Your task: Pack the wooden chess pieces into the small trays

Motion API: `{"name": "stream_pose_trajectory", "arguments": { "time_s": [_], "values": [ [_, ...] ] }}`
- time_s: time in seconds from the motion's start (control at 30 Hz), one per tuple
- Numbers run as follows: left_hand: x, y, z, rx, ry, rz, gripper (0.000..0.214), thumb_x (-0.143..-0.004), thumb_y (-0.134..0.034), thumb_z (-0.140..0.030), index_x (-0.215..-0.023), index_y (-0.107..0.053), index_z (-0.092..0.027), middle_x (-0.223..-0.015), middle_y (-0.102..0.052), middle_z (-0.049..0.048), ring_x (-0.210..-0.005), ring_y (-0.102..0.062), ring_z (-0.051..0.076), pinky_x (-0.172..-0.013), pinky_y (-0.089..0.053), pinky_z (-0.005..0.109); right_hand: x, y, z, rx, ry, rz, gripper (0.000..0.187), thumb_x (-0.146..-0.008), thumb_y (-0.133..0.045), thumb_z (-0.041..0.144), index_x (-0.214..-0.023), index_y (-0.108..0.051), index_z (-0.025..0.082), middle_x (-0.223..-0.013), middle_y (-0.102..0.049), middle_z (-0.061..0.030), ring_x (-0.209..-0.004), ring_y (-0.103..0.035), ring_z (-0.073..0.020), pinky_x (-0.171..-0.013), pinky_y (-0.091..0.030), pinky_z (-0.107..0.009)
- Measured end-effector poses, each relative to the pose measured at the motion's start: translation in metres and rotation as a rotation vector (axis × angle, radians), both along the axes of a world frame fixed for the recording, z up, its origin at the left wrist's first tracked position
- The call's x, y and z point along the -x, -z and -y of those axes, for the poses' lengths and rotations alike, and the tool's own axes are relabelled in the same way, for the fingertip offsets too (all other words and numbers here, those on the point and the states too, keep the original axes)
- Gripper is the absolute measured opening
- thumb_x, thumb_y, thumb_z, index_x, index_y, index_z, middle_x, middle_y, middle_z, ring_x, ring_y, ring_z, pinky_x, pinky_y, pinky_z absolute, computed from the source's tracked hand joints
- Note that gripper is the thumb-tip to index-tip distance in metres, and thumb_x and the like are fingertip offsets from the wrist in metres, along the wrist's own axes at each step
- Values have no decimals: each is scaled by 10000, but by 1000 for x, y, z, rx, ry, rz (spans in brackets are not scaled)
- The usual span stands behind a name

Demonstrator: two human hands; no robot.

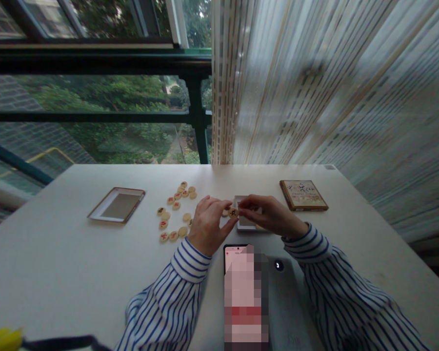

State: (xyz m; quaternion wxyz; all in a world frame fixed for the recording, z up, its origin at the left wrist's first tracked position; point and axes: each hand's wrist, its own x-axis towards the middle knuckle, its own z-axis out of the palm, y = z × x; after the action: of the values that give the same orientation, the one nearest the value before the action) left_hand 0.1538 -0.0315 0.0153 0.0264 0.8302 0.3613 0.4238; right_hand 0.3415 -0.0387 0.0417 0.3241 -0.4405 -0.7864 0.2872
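Between the thumb and fingers of my left hand (209, 225) is a round wooden xiangqi piece (233, 212), its dark character facing me. My right hand (272, 214) reaches in from the other side, with its pinched fingertips at the piece's right edge. Under the right hand lies a shallow white box tray (247, 228), partly hidden by the fingers. Another piece (225, 213) shows just left of the held one. Several loose xiangqi pieces, among them one with a red character (163, 224), lie scattered on the white table (95, 273) left of my left hand.
An open box lid (119, 204) lies at the left, and a closed decorated box (303, 195) at the right. Near me are a phone (234, 251), partly pixelated, and a grey flat object (290, 302) with a dark round spot. Window and curtain (296, 87) stand behind the table.
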Motion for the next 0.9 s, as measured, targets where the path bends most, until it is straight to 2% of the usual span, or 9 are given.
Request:
{"name": "stream_pose_trajectory", "arguments": {
  "time_s": [0.3, 0.47, 0.53, 0.63, 0.73, 0.9],
  "values": [
    [-12, 1, -1, 9, 42, 4, 260, -736, -610, -240, -977, -539, -175, -864, -632, 43, -886, -558, 187, -949, -365, 428, -6, 0, 0, 128, -14, -122, 210, -809, -549, 288, -909, -633, 124, -740, -630, -27, -628, -535, -93, -583, -440, -221],
    [-14, 0, -3, 90, 79, 32, 285, -725, -626, -256, -987, -548, -179, -872, -639, 51, -896, -562, 201, -928, -381, 442, -10, 0, -2, 129, -17, -126, 194, -802, -557, 272, -908, -641, 133, -749, -647, -29, -640, -545, -100, -596, -447, -230],
    [-13, 1, -6, 211, 108, 94, 295, -727, -628, -278, -994, -553, -176, -897, -642, 60, -897, -572, 197, -888, -420, 412, -12, 1, -4, 107, -8, -118, 179, -803, -555, 262, -901, -642, 141, -773, -657, -33, -654, -553, -102, -607, -449, -232],
    [-12, 0, -10, 503, 164, 225, 264, -755, -596, -312, -973, -580, -165, -924, -649, 72, -867, -603, 174, -805, -478, 338, -15, 2, -5, 69, 11, -101, 159, -803, -554, 248, -885, -643, 146, -770, -661, -27, -649, -556, -95, -602, -448, -221],
    [-14, -4, -15, 760, 202, 333, 232, -757, -586, -317, -909, -624, -146, -867, -675, 70, -798, -627, 158, -740, -502, 293, -17, 2, -6, 41, 37, -73, 157, -801, -554, 245, -880, -644, 143, -759, -662, -25, -638, -550, -92, -589, -444, -216],
    [-22, -13, -24, 1035, 271, 422, 244, -732, -609, -330, -860, -667, -130, -786, -693, 62, -691, -615, 135, -669, -493, 260, -20, 0, -6, 8, 62, -32, 171, -813, -539, 252, -901, -646, 150, -766, -665, -26, -637, -543, -96, -595, -441, -225]
  ]
}}
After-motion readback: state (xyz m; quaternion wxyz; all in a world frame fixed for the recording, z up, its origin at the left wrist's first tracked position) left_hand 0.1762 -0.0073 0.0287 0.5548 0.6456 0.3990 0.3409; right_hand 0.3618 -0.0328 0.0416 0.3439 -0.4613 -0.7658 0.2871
